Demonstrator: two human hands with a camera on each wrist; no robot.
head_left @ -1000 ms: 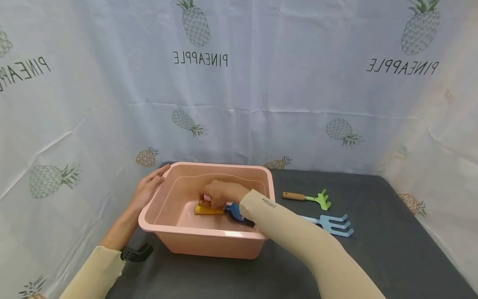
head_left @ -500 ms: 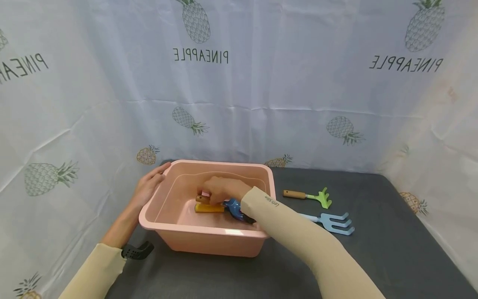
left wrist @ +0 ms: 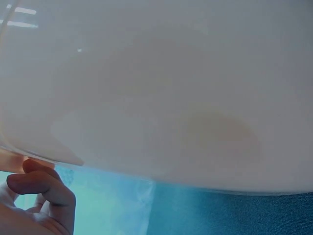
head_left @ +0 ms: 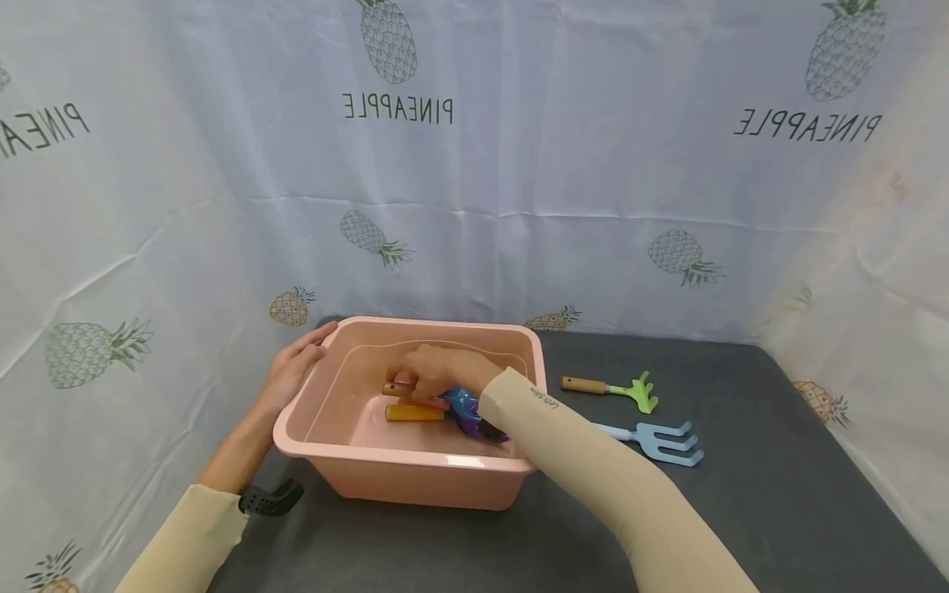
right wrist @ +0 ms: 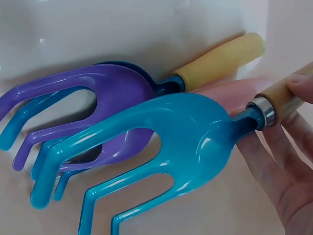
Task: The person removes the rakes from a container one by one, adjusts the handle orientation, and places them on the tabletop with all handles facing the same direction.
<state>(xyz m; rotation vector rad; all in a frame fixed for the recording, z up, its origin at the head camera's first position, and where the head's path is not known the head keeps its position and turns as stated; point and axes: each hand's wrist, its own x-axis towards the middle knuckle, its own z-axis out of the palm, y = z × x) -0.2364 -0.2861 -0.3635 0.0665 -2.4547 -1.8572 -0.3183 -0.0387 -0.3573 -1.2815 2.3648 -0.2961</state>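
Note:
In the head view, my right hand [head_left: 436,370] is inside the pink basin [head_left: 423,484]. It holds the wooden handle [right wrist: 282,98] of a blue hand rake [right wrist: 198,142], thumb on one side and fingers on the other. Under that rake, in the right wrist view, lie a purple hand rake [right wrist: 110,90] with a pink handle [right wrist: 230,94], and another blue tool with a yellow handle [right wrist: 225,58]. My left hand [head_left: 285,380] grips the basin's left rim near the far corner; its bent fingers [left wrist: 49,191] touch the edge in the left wrist view.
Right of the basin, on the dark table [head_left: 741,511], lie a green hand rake [head_left: 641,394] with a wooden handle and a light blue hand rake [head_left: 663,445], its handle partly behind the right sleeve. A pineapple-print cloth [head_left: 474,165] hangs behind and at both sides.
My right hand has lifted the blue rake's handle slightly, up and left off the yellow-handled tool, and more of the purple rake shows. The left hand keeps its place on the rim.

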